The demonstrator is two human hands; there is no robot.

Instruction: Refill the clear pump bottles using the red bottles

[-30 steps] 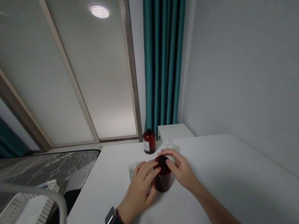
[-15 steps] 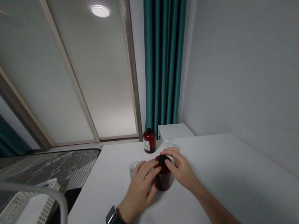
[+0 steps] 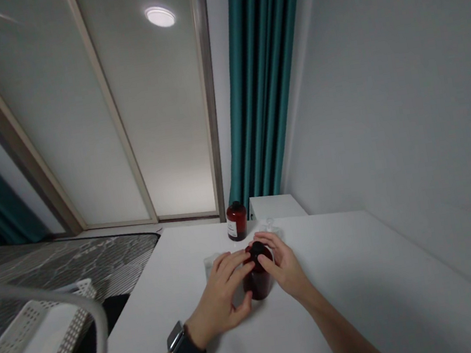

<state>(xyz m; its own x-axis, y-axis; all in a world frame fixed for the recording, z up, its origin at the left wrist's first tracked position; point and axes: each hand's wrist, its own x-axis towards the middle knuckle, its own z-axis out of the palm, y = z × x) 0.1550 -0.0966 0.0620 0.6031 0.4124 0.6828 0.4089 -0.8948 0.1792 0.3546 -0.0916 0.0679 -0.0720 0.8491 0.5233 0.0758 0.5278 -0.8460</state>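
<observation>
A dark red bottle (image 3: 258,282) with a black cap stands on the white table (image 3: 369,298). My left hand (image 3: 221,302), with a smartwatch on its wrist, is wrapped round the bottle's left side. My right hand (image 3: 281,264) pinches the black cap from the right with thumb and fingers. A second dark red bottle (image 3: 236,221) with a white label stands farther back near the table's far edge.
Clear plastic items lie behind my hands: one (image 3: 210,263) to the left, one (image 3: 270,227) to the right. A white perforated basket (image 3: 30,343) sits at the left. Teal curtains (image 3: 260,78), a white cabinet (image 3: 275,207) and a grey wall are behind.
My right hand's fingers have shifted a little on the cap and my left thumb has moved lower on the bottle. The bottle stays in place.
</observation>
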